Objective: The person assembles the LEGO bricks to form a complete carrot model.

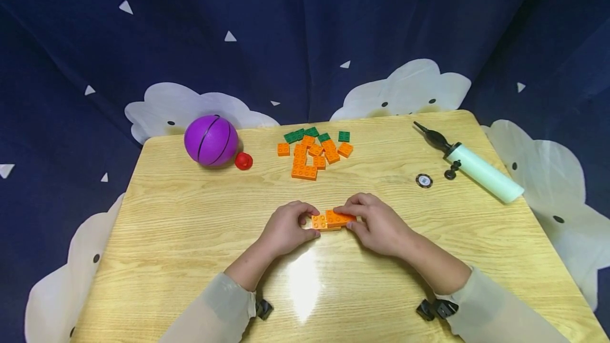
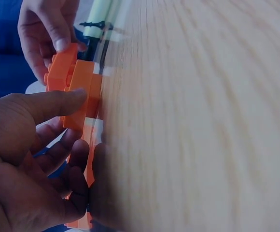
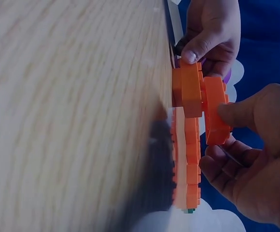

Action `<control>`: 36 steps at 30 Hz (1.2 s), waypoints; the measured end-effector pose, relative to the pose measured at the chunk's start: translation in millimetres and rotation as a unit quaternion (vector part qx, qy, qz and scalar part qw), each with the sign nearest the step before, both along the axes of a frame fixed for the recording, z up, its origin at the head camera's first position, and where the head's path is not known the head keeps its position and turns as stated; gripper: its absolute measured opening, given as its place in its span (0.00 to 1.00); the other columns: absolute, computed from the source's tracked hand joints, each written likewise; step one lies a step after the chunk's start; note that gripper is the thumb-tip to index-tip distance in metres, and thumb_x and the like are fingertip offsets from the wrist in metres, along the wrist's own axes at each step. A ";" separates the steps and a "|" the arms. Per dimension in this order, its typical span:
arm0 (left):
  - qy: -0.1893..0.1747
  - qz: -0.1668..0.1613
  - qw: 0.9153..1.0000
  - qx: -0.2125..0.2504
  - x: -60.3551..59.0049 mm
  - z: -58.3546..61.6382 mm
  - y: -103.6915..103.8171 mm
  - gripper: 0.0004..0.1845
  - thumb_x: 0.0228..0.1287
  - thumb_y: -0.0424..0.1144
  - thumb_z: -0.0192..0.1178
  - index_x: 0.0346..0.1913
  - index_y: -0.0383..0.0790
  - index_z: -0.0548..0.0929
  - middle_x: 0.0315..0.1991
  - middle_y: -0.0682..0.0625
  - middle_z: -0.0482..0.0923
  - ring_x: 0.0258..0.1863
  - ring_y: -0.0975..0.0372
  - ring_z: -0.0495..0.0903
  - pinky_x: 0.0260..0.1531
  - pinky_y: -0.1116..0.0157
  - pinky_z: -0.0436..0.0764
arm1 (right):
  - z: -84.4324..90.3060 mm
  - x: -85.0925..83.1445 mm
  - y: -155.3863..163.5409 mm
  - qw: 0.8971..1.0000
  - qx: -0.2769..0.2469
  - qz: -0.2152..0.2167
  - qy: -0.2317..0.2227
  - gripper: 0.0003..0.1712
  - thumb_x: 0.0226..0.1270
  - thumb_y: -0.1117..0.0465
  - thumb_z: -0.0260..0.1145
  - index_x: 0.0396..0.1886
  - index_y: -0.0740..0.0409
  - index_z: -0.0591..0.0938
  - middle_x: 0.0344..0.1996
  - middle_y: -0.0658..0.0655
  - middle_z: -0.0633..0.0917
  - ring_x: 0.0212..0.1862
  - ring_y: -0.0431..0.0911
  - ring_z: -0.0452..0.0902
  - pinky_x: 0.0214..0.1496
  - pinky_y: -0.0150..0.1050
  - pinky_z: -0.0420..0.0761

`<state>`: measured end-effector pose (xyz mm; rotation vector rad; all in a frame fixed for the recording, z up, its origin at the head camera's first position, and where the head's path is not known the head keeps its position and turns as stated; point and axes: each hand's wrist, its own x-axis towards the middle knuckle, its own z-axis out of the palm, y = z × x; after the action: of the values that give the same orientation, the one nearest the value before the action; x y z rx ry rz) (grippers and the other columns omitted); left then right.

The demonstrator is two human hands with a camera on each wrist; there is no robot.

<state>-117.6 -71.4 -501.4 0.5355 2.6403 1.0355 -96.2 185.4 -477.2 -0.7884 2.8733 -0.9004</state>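
Observation:
Just in front of the person, orange toy building bricks are stacked. My left hand (image 1: 287, 227) pinches the left end of a lower orange brick (image 1: 318, 222) between thumb and fingers. My right hand (image 1: 379, 225) grips an upper orange brick (image 1: 336, 219), which sits shifted to the right over the lower one. In the right wrist view, the upper brick (image 3: 212, 116) lies against the middle brick (image 3: 191, 94), slightly tilted. A further orange piece (image 3: 177, 87) shows beneath, close to the table. Whether the upper brick is fully pressed on, I cannot tell.
Several loose orange bricks (image 1: 304, 172) and green bricks (image 1: 344, 136) lie farther back. A purple ball (image 1: 212, 141) and small red object (image 1: 243, 161) stand left. At right are a round chip (image 1: 424, 180), a small black piece (image 1: 450, 173) and a pale green hand pump (image 1: 486, 172).

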 end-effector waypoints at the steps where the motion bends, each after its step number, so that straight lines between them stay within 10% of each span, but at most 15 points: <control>1: 0.001 0.000 1.000 -0.001 0.1 -0.2 -0.1 0.20 0.55 0.44 0.80 0.50 0.51 0.87 0.36 0.55 0.80 0.33 0.64 0.74 0.34 0.64 0.74 | -0.2 0.6 0.0 1.000 0.001 0.001 0.000 0.21 0.70 0.62 0.72 0.60 0.43 0.87 0.51 0.48 0.81 0.50 0.44 0.78 0.51 0.45 0.80; 36: -0.003 -0.006 1.000 0.002 -1.8 1.8 -1.2 0.20 0.56 0.44 0.80 0.51 0.53 0.87 0.41 0.56 0.82 0.33 0.64 0.74 0.34 0.64 0.75 | -13.3 1.3 10.2 0.999 -0.039 0.031 0.001 0.25 0.66 0.61 0.76 0.63 0.45 0.85 0.55 0.49 0.80 0.41 0.42 0.80 0.41 0.38 0.82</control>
<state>-119.4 -72.7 -499.6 0.5471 2.6272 1.0380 -94.9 195.6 -490.5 -0.8802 2.8145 -1.0096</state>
